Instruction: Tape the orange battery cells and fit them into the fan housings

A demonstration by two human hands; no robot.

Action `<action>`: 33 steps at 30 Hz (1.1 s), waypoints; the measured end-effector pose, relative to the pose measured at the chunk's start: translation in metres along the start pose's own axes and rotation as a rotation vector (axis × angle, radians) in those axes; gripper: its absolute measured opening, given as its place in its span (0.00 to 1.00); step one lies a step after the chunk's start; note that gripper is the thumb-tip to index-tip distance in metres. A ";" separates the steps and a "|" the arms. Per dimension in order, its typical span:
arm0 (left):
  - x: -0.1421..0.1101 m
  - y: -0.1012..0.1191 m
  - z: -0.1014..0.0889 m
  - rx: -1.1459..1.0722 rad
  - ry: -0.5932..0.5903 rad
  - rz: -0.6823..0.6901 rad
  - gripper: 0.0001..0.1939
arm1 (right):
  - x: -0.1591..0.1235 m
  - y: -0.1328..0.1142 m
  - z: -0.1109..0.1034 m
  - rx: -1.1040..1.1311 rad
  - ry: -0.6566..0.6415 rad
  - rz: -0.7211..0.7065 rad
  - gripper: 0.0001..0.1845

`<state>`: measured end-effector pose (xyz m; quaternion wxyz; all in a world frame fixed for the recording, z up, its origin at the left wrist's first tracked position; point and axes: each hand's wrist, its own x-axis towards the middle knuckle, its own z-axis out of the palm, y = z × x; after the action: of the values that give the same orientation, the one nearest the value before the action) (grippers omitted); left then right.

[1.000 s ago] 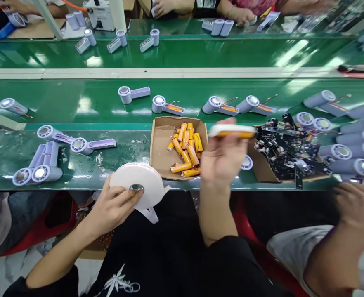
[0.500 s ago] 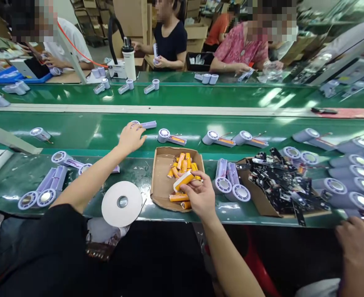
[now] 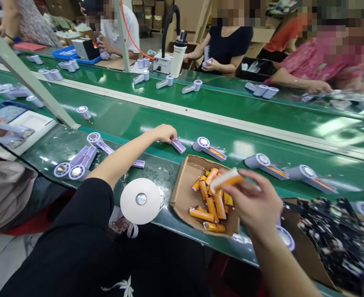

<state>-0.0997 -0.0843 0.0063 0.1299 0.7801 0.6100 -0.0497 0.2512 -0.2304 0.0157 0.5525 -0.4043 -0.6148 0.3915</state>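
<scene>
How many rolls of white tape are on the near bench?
1. The white tape roll stands at the bench's near edge, left of the cardboard tray of orange batteries. Others may be hidden behind the arms.

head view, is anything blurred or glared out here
Head view: the right hand and the orange battery it holds are motion-smeared; the left hand on the belt is sharper; overhead lights leave white glare patches on the green conveyor belt; straight edges bow near the frame's borders.
</scene>
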 end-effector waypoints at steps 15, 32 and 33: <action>0.022 0.003 0.010 -0.153 0.135 -0.011 0.12 | 0.143 0.065 0.123 -0.970 -0.722 -0.089 0.24; -0.088 0.057 0.016 -0.100 0.413 0.103 0.22 | 0.101 -0.005 0.065 -1.124 -0.792 -0.106 0.22; -0.122 0.058 0.026 -0.109 0.460 0.186 0.21 | 0.081 -0.013 0.052 -1.159 -0.781 -0.079 0.22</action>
<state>-0.0724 -0.2184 0.0184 0.0333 0.8156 0.5507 0.1741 0.1939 -0.1614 0.0525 0.0004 -0.4409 -0.8923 0.0971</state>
